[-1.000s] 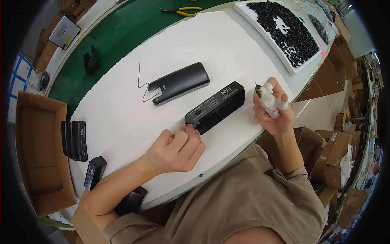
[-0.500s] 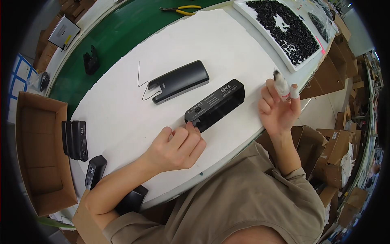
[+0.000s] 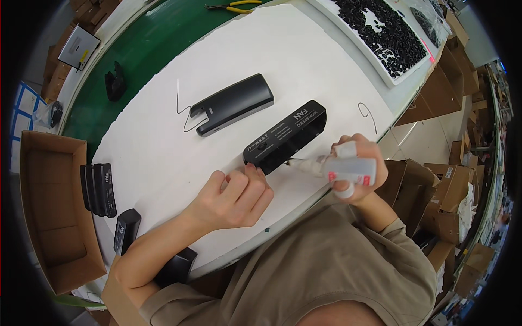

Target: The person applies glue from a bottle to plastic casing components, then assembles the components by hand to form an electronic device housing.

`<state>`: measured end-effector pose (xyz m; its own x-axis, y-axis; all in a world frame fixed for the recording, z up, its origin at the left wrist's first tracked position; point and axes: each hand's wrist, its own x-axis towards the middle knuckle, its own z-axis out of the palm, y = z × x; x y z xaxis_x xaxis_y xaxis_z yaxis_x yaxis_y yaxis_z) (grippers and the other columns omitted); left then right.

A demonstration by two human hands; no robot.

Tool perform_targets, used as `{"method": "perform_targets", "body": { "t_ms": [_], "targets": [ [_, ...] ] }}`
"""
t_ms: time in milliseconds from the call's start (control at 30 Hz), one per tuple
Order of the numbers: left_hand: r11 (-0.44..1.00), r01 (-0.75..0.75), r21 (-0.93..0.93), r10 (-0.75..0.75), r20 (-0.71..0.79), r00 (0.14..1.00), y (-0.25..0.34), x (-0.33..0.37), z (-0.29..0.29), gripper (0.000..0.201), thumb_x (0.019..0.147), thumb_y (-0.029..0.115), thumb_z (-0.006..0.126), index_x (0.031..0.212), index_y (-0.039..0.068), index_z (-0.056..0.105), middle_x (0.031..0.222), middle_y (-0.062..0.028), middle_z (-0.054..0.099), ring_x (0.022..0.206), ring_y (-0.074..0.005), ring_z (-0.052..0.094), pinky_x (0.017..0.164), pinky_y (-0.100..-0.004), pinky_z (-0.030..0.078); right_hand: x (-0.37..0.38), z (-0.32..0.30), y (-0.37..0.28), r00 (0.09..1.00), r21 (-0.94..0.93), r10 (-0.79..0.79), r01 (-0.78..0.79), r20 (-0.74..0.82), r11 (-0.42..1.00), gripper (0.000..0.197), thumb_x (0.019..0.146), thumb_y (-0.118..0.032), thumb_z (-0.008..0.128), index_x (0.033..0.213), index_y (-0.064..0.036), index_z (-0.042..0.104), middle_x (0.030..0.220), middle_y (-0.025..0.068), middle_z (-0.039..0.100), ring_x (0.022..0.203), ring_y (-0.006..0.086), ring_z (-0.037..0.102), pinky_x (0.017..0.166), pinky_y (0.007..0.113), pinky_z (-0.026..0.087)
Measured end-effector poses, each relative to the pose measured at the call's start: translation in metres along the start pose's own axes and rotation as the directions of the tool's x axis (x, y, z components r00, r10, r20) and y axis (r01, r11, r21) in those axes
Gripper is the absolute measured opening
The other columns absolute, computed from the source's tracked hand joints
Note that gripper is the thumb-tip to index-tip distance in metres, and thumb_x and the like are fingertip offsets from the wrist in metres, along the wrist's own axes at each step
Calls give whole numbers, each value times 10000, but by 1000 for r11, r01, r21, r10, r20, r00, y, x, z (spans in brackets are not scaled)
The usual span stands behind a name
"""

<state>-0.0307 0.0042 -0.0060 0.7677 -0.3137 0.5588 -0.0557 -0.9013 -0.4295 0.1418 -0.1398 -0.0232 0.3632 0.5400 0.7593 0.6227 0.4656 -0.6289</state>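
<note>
A black fan housing (image 3: 288, 133) with white print lies slantwise on the white sheet, its hollow side facing my right hand. My left hand (image 3: 236, 198) is closed, its fingertips pinching the housing's near left end. My right hand (image 3: 370, 165), with white covers on some fingers, grips a small squeeze glue bottle (image 3: 350, 169). The bottle lies tilted, its dark nozzle tip right at the housing's near edge; whether it touches cannot be made out. Beyond the housing rests a second black shell (image 3: 234, 104) with a notched end.
One thin wire (image 3: 179, 100) lies by the notched shell, another curled wire (image 3: 366, 114) at the right. A white tray (image 3: 392, 82) of small black parts stands far right, yellow-handled pliers (image 3: 239, 6) at the back. At left are stacked black housings (image 3: 99, 190) and a cardboard box (image 3: 95, 239).
My right hand has swung left and down, tipping the glue bottle from upright so its nozzle meets the housing's edge. The right-hand wire has come into sight. My left hand keeps its hold.
</note>
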Motion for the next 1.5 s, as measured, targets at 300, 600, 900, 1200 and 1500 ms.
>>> {"method": "perform_targets", "body": {
  "t_ms": [300, 600, 900, 1200, 1500],
  "targets": [
    [1000, -25, 13, 25, -2, 1000, 0, 0, -1, 150, 661, -25, 598, 597, 51, 486, 615, -25, 443, 560, -125, 383, 423, -227, 228, 7, 8, -5, 980, -118, -147, 163, 133, 980, 487, 610, -258, 831, 870, 16, 525, 685, 84, 588, 481, 192, 483, 417, 257, 400],
    [999, -35, 22, 35, 2, 999, 1, 1, -1, 148, 674, -13, 599, 600, 53, 489, 606, -23, 427, 568, -125, 382, 422, -228, 238, 8, 10, -3, 976, -153, -163, 185, 146, 971, 481, 596, -251, 836, 843, 8, 513, 630, 74, 537, 462, 189, 460, 393, 255, 378],
    [999, -32, 11, 32, 3, 999, 1, 1, -2, 134, 678, -8, 599, 605, 50, 501, 606, -23, 423, 571, -127, 391, 424, -227, 241, 11, 11, -5, 974, -164, -157, 183, 161, 969, 475, 598, -233, 836, 866, 8, 526, 671, 79, 559, 484, 188, 480, 410, 257, 391],
    [1000, -13, 15, 13, -7, 1000, 1, 0, -1, 129, 663, -16, 597, 606, 51, 502, 636, -30, 470, 557, -122, 397, 426, -225, 238, 6, -7, -9, 825, 410, 533, -427, -189, 806, 308, 794, -188, 684, 972, 21, 545, 841, 84, 606, 638, 106, 549, 535, 238, 441],
    [982, 112, -155, -99, 88, 991, -6, 2, -6, 87, 659, 23, 624, 657, 40, 538, 707, -67, 561, 559, -134, 452, 432, -232, 301, 46, -75, 40, 730, 745, 671, -375, -130, 552, 342, 907, -297, 458, 1026, 14, 537, 821, 83, 600, 627, 117, 471, 571, 253, 367]
  ]
}}
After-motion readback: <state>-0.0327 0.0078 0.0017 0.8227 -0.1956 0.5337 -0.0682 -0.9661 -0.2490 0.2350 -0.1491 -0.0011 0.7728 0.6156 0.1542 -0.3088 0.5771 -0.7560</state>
